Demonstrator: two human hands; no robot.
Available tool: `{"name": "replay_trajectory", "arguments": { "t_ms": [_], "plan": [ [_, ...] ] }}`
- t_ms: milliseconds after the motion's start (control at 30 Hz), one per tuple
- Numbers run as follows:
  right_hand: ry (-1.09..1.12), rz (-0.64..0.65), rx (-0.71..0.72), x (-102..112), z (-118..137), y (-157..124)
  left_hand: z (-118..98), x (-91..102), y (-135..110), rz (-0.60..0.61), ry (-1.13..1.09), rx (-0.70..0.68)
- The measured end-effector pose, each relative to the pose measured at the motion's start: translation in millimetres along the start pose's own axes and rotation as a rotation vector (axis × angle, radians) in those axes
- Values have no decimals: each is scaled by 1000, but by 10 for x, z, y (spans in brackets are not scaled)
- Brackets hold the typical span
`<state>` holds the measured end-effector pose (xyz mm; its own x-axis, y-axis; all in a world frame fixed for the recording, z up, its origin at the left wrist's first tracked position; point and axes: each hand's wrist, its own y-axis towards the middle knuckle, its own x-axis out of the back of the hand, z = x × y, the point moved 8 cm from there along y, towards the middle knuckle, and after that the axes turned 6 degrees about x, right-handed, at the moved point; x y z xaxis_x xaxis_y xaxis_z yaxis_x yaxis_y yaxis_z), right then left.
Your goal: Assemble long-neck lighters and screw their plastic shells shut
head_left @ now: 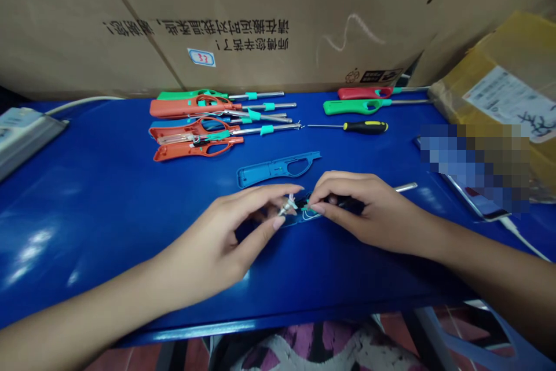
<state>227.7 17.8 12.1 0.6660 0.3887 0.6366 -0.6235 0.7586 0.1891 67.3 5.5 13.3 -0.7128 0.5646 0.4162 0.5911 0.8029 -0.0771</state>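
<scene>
My left hand (226, 229) pinches a small metal and whitish valve-like piece (287, 205) between thumb and fingers; the rest of that piece is hidden by the hand. Just right of it, my right hand (369, 206) has its fingertips closed on the inside of an opened blue lighter (299, 219), at a small green part with thin white wires. The lighter's metal tube (406, 187) sticks out beyond the right hand. Behind both hands lies a loose blue half-shell (275, 171) with a loop-shaped trigger guard.
Several long-nosed lighters (195, 107), orange, green and blue, lie at the back left. A screwdriver (365, 127), a red lighter (365, 93) and a green lighter (354, 106) lie at back right. A phone (473, 200), taped parcel (499, 87), power strip (26, 136) and carton (304, 29) surround the blue table (108, 215).
</scene>
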Motion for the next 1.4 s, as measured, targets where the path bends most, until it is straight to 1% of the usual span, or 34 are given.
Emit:
{"name": "replay_trajectory", "arguments": {
  "t_ms": [33,67,100,200,267,433,867,1400],
  "plan": [
    [2,0,0,-1,-1,-1,-44,11,-19,-44,168,-75],
    [5,-5,4,-1,3,-1,-74,-3,-38,-61,301,-135],
    [8,-14,8,3,6,0,-84,-34,-53,-53,390,-172],
    [24,-46,13,12,7,4,-53,-136,-70,27,490,-189],
    [34,-58,33,14,20,13,-42,-179,-70,65,512,-185],
    [30,-57,94,17,71,37,-52,-194,-63,83,505,-190],
    [-6,9,102,-21,75,30,-38,-206,-46,85,516,-191],
    [-16,29,82,-31,46,24,-13,-207,-70,92,527,-205]
  ]
}}
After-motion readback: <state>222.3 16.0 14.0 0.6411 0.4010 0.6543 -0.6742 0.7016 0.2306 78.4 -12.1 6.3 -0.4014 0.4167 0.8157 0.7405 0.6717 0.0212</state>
